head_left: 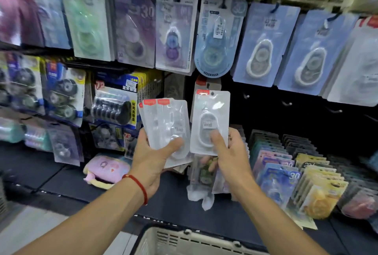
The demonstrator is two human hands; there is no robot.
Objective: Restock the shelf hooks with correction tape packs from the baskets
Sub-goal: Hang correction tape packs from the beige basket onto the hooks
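Holding packs (165, 125) above basket (184, 240).

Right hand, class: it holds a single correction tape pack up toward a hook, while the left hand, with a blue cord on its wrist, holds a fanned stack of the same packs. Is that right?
Not quite. The cord on the wrist is red, not blue, as the head view shows. The rest stands: the right hand holds a single pack up toward a hook, and the left hand holds the fanned stack.

Dark shelf ledge (51, 175) has a pink pouch (106, 169) left, upright rows of packs (302, 175) on the right, loose wrappers (201, 185) between.
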